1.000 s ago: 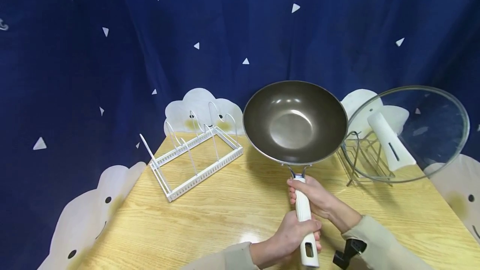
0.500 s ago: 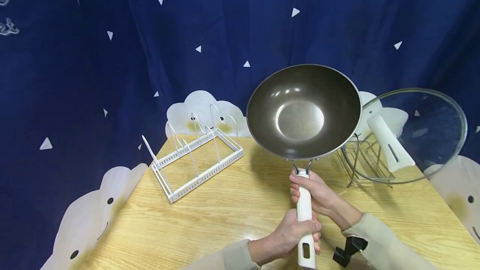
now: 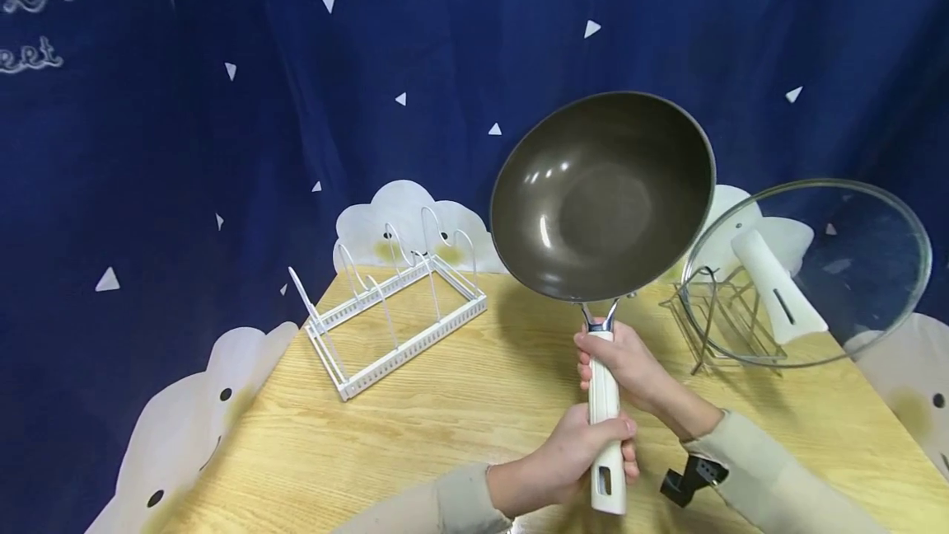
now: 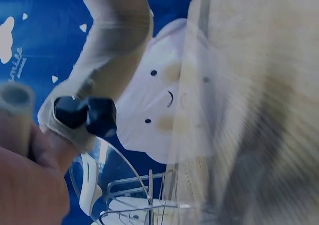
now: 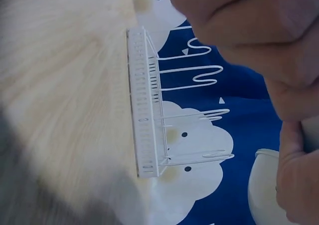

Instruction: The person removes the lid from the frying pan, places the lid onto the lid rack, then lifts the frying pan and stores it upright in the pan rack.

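Observation:
A deep frying pan (image 3: 604, 204) with a dark inside and a white handle (image 3: 604, 402) is held up over the table, its inside turned toward me. Around the handle's lower part curls my left hand (image 3: 567, 452). My right hand (image 3: 626, 365) grips the same handle higher up, close to the metal fork at the pan's rim. In the left wrist view the handle's end (image 4: 17, 120) pokes out beside the left hand (image 4: 32, 190). Curled fingers of a hand (image 5: 259, 40) fill the upper right of the right wrist view, above the pan's white outer side (image 5: 264, 190).
Left of the pan, a white wire rack (image 3: 396, 328) with upright loops stands on the wooden table (image 3: 356, 435). To the right, a glass lid (image 3: 875, 270) with a white handle leans in a small metal wire stand (image 3: 715, 320). A blue curtain (image 3: 222, 147) hangs behind.
The pan has risen and tipped further back, its far rim climbing and its inside facing me more. Both hands keep their grip and have shifted slightly upward with the handle. Rack and lid stay put.

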Tool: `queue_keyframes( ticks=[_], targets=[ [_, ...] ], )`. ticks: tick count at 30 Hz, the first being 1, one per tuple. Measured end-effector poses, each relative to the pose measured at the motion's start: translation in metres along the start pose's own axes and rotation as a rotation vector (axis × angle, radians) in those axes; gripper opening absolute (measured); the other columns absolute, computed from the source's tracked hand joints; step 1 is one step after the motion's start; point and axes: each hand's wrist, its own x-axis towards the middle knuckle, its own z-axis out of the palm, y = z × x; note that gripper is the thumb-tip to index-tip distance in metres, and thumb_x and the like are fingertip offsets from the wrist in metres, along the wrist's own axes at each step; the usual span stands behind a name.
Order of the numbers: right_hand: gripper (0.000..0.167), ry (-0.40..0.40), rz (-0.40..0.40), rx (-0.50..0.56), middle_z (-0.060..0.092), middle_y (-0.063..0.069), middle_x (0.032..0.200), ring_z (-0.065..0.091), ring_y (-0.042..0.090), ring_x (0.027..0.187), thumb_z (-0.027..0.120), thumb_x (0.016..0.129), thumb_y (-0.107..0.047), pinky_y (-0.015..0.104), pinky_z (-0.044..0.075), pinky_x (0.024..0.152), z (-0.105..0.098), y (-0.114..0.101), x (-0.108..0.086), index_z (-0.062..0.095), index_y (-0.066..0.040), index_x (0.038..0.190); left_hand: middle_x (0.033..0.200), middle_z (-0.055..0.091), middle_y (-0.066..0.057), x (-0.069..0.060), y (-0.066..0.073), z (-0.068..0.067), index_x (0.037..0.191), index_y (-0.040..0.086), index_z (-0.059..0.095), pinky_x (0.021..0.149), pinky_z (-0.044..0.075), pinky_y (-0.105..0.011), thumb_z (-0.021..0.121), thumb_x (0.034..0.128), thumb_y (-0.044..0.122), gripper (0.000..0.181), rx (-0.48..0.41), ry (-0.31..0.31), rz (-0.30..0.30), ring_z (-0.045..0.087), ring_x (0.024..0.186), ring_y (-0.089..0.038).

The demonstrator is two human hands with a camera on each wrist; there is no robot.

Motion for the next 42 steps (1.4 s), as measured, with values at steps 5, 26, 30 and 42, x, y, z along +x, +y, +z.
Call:
queue_keyframes(
  ticks=[5, 26, 30, 42],
  targets=[
    [0.009, 0.036, -0.028, -0.093, 0.053, 0.002, 0.068, 0.058, 0.011, 0.054, 0.049, 0.097, -0.005, 0.028, 0.056, 0.052, 0.000, -0.002, 0.004, 0.042, -0.003, 0.091, 0.062, 0.054, 0.003, -0.001, 0.001, 0.006, 0.082, 0.010, 0.053, 0.047, 0.050, -0.019, 0.055, 0.0854, 0.009, 0.005, -0.031, 0.118, 0.001, 0.055, 0.049, -0.004],
    [0.016, 0.088, 0.050, -0.422, 0.053, 0.012, 0.065, 0.058, 0.018, 0.048, 0.054, 0.093, -0.004, 0.043, 0.055, 0.049, 0.003, -0.006, 0.018, 0.041, 0.006, 0.092, 0.050, 0.049, 0.002, 0.024, -0.019, 0.011, 0.077, 0.009, 0.051, 0.035, 0.045, -0.021, 0.058, 0.0712, 0.001, 0.012, 0.012, 0.435, 0.059, 0.046, 0.035, -0.007],
    [0.017, 0.076, 0.050, -0.489, 0.055, 0.013, 0.065, 0.058, 0.021, 0.048, 0.055, 0.093, -0.006, 0.042, 0.055, 0.048, 0.004, -0.005, 0.021, 0.042, 0.005, 0.092, 0.047, 0.047, 0.002, 0.027, -0.021, 0.011, 0.073, 0.010, 0.049, 0.033, 0.043, -0.022, 0.057, 0.0734, 0.002, 0.012, 0.033, 0.466, 0.090, 0.044, 0.033, -0.007],
    [0.016, 0.052, 0.064, -0.643, 0.056, 0.010, 0.056, 0.059, 0.026, 0.046, 0.056, 0.092, -0.009, 0.040, 0.054, 0.047, 0.008, -0.009, 0.027, 0.049, 0.003, 0.084, 0.046, 0.045, 0.002, 0.032, -0.023, 0.012, 0.071, 0.009, 0.047, 0.031, 0.043, -0.024, 0.050, 0.0688, -0.003, 0.013, 0.008, 0.506, 0.143, 0.043, 0.031, -0.008]
  ],
)
